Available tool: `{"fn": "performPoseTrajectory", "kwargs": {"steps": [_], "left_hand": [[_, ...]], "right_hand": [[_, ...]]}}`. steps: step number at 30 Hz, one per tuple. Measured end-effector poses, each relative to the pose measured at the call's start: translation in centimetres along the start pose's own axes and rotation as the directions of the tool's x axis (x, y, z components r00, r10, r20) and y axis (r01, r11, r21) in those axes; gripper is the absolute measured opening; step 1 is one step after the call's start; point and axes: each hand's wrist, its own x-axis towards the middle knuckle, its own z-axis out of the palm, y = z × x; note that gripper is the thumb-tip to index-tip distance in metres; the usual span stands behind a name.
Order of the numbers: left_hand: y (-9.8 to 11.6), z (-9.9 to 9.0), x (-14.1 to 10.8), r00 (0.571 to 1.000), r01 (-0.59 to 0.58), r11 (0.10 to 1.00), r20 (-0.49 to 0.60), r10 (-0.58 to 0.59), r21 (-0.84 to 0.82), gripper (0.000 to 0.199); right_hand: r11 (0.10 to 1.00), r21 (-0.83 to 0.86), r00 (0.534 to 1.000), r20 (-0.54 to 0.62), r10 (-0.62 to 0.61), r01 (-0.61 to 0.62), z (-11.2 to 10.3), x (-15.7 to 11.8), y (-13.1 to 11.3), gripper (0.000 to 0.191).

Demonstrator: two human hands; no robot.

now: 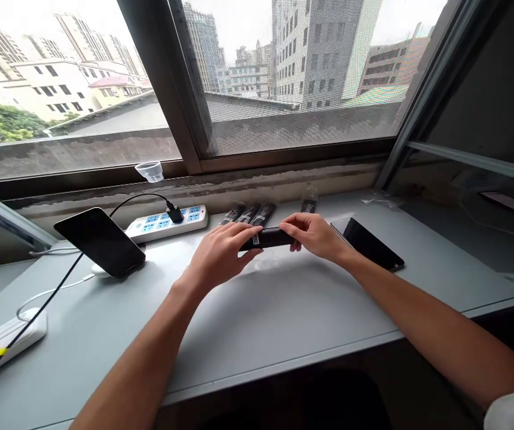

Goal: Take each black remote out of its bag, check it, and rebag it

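Observation:
A black oblong item point(275, 237) with a small white label near its left end is held just above the grey table point(284, 310). My left hand point(219, 249) grips its left end, thumb below and fingers on top. At its right end, my right hand point(314, 236) pinches the upper edge between thumb and fingers. Behind it lie several dark items in clear plastic wrap point(263, 214), side by side. Another wrapped item point(309, 204) lies beyond my right hand. Just right of that hand is a black-screened phone or tablet point(373, 242), lying flat.
On the left, a black-screened device point(100, 240) leans on a stand. A white power strip point(199, 223) with a black plug point(175, 214) sits behind it. Cables cross the left side to another white strip point(33, 331). A clear plastic cup point(152, 171) stands by the window.

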Motion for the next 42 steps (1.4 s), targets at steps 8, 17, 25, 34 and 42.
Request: {"fn": "performPoseTrajectory", "kwargs": {"steps": [8,17,25,34,42], "left_hand": [[0.3,0.5,0.1,0.997,-0.072,0.994,0.017,0.073,-0.077,0.041],[1.6,-1.1,1.0,0.948,0.195,0.975,-0.237,-0.215,-0.105,0.047],[-0.5,-0.8,-0.8,0.872,0.318,0.934,0.436,-0.222,-0.161,0.061],[0.0,-1.0,-0.3,0.875,0.373,0.888,0.42,-0.241,-0.267,0.05],[2.1,-0.4,0.1,0.902,0.387,0.818,0.36,-0.24,-0.425,0.07]], "right_hand": [[0.999,0.015,0.997,0.06,0.048,-0.049,0.2,-0.2,0.1,0.032],[0.96,0.279,0.999,-0.036,-0.007,0.017,-1.1,0.9,0.7,0.053],[0.942,0.318,0.989,-0.066,0.136,-0.108,-2.2,1.2,1.4,0.146],[0.979,0.135,0.974,-0.148,0.171,-0.152,-2.2,1.1,1.5,0.139],[0.958,0.259,0.978,-0.132,0.165,-0.126,0.0,0.3,0.4,0.153]]}}
